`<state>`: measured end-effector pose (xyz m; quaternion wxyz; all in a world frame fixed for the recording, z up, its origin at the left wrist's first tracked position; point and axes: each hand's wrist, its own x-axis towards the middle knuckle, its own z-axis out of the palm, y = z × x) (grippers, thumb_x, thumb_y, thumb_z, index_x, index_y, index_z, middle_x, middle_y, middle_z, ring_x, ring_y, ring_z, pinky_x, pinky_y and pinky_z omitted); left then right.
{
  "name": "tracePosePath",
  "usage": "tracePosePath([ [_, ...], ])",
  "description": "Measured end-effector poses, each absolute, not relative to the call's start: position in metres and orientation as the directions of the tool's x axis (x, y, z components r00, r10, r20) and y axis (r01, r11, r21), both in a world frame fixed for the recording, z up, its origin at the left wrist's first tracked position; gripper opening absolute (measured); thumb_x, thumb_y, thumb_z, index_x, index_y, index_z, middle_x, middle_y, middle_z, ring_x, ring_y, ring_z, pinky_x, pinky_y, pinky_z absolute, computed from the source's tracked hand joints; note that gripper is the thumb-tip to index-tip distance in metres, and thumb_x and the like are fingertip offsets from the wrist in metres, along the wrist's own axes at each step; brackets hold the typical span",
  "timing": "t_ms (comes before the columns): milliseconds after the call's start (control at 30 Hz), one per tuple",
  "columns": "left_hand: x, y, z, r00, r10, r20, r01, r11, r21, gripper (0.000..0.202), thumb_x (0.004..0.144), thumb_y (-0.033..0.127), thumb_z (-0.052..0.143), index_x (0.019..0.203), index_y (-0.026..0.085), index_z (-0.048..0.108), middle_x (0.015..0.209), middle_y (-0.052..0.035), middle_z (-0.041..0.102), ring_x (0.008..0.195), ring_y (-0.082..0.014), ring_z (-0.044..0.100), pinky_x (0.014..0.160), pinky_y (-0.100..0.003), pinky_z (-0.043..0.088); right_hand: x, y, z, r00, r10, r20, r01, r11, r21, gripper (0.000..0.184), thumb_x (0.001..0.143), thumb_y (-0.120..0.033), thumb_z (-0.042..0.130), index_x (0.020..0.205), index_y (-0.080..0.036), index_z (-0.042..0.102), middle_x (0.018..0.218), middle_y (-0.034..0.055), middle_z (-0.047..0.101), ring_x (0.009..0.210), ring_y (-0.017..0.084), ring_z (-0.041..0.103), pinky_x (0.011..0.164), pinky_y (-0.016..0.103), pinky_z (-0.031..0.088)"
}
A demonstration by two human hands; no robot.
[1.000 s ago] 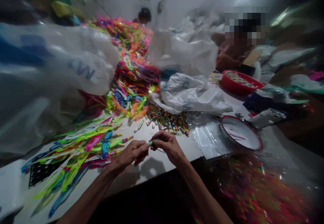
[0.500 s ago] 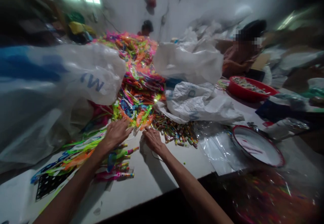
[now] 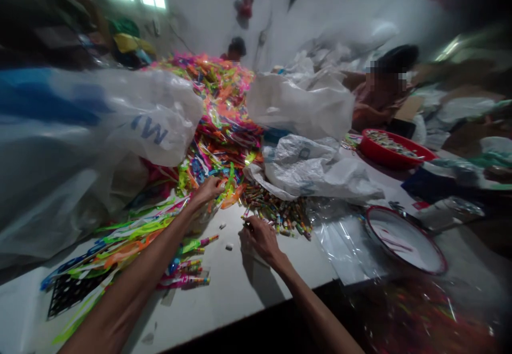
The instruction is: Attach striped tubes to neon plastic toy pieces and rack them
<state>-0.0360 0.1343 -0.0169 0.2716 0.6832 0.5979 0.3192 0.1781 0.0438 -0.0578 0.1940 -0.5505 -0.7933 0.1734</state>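
My left hand (image 3: 208,191) is at the near edge of a heap of bright plastic pieces (image 3: 228,130). Its fingers are closed, and what they pinch is too blurred to make out. Lower right of it, my right hand (image 3: 262,235) pinches a small printed tube (image 3: 245,214) just above the white table (image 3: 236,284). Many similar small tubes (image 3: 286,212) lie loose beyond that hand. Two small white bits (image 3: 229,247) rest on the table between my hands. Under and beside my left forearm, long coloured strips with printed tube ends (image 3: 192,280) are laid out in rows.
Large translucent sacks stand left (image 3: 160,114) and right (image 3: 300,98) of the heap. A crumpled white sack (image 3: 320,167), clear plastic bags (image 3: 344,247), a red-rimmed plate (image 3: 440,268) and a red basin (image 3: 384,158) are at the right. Two people sit farther back.
My left hand has moved forward into the heap and closed. The right hand has drawn back to the right and now pinches a tube. White bits now show on the table.
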Motion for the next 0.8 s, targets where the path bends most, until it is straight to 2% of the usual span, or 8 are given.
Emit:
tracePosePath([
  [67, -0.041, 0.123, -0.019, 0.039, 0.996, 0.085, 0.573, -0.093, 0.814, 0.029, 0.076, 0.043, 0.054, 0.070, 0.015, 0.052, 0.066, 0.0019, 0.049, 0.060, -0.0125, 0.050, 0.053, -0.024, 0.038, 0.182, 0.044, -0.053, -0.285, 0.950, 0.129, 0.738, 0.303, -0.604, 0.016, 0.079, -0.019, 0.049, 0.088, -0.017, 0.062, 0.079, 0.0032, 0.062, 0.073, 0.016, 0.053, 0.065, 0.026, 0.035],
  [133, -0.042, 0.106, -0.020, 0.008, 0.998, 0.057, 0.498, -0.053, 0.866, 0.031, 0.075, 0.047, 0.049, 0.068, 0.016, 0.048, 0.063, 0.0030, 0.046, 0.056, -0.0118, 0.049, 0.049, -0.023, 0.035, 0.181, 0.046, -0.046, -0.235, 0.963, 0.135, 0.614, 0.255, -0.747, 0.014, 0.079, -0.024, 0.051, 0.083, -0.017, 0.063, 0.072, 0.0019, 0.060, 0.067, 0.015, 0.052, 0.061, 0.025, 0.036],
  [233, -0.038, 0.074, -0.018, 0.022, 1.000, -0.010, 0.384, 0.001, 0.923, 0.034, 0.077, 0.049, 0.044, 0.074, 0.016, 0.048, 0.064, 0.0026, 0.048, 0.055, -0.0120, 0.053, 0.050, -0.023, 0.037, 0.176, 0.047, -0.030, -0.185, 0.980, 0.070, 0.290, 0.123, -0.949, 0.019, 0.077, -0.032, 0.055, 0.083, -0.016, 0.063, 0.070, 0.0011, 0.059, 0.062, 0.013, 0.052, 0.056, 0.024, 0.040],
  [300, -0.032, 0.051, -0.015, 0.080, 0.994, -0.074, 0.293, 0.047, 0.955, 0.034, 0.077, 0.049, 0.046, 0.079, 0.015, 0.050, 0.067, 0.0010, 0.054, 0.055, -0.0119, 0.054, 0.052, -0.024, 0.041, 0.172, 0.046, -0.017, -0.205, 0.979, -0.002, 0.079, 0.015, -0.997, 0.023, 0.074, -0.035, 0.059, 0.085, -0.015, 0.063, 0.069, 0.0006, 0.059, 0.057, 0.012, 0.052, 0.052, 0.023, 0.041],
  [400, -0.022, 0.019, -0.010, 0.228, 0.959, -0.167, 0.114, 0.145, 0.983, 0.034, 0.079, 0.048, 0.048, 0.090, 0.016, 0.050, 0.066, 0.0016, 0.055, 0.048, -0.0098, 0.051, 0.049, -0.024, 0.040, 0.170, 0.039, 0.002, -0.270, 0.961, -0.055, -0.086, -0.081, -0.993, 0.025, 0.070, -0.035, 0.066, 0.084, -0.015, 0.063, 0.065, -0.0007, 0.059, 0.049, 0.009, 0.049, 0.047, 0.022, 0.038],
  [533, -0.011, -0.012, -0.003, 0.376, 0.898, -0.228, 0.082, 0.213, 0.974, 0.032, 0.084, 0.049, 0.045, 0.086, 0.017, 0.050, 0.063, 0.0034, 0.052, 0.047, -0.0081, 0.048, 0.049, -0.022, 0.037, 0.173, 0.026, 0.013, -0.408, 0.912, -0.046, -0.059, -0.077, -0.995, 0.020, 0.071, -0.032, 0.066, 0.078, -0.014, 0.068, 0.063, -0.0007, 0.059, 0.049, 0.007, 0.046, 0.047, 0.020, 0.036],
  [667, -0.008, -0.027, 0.000, 0.423, 0.877, -0.228, 0.099, 0.206, 0.974, 0.031, 0.084, 0.046, 0.046, 0.081, 0.016, 0.051, 0.070, 0.0019, 0.053, 0.053, -0.0083, 0.051, 0.053, -0.023, 0.038, 0.178, 0.016, 0.011, -0.514, 0.855, -0.064, 0.000, -0.075, -0.997, 0.018, 0.071, -0.029, 0.066, 0.079, -0.014, 0.070, 0.059, -0.0012, 0.058, 0.053, 0.008, 0.048, 0.050, 0.020, 0.037],
  [800, -0.007, -0.035, 0.002, 0.447, 0.854, -0.267, 0.044, 0.276, 0.960, 0.021, 0.084, 0.037, 0.046, 0.081, 0.016, 0.049, 0.062, 0.0036, 0.050, 0.051, -0.0081, 0.045, 0.052, -0.023, 0.037, 0.179, 0.010, 0.008, -0.553, 0.830, -0.078, -0.006, -0.097, -0.995, 0.018, 0.071, -0.029, 0.067, 0.080, -0.014, 0.070, 0.060, -0.0009, 0.059, 0.054, 0.009, 0.050, 0.053, 0.021, 0.039],
])
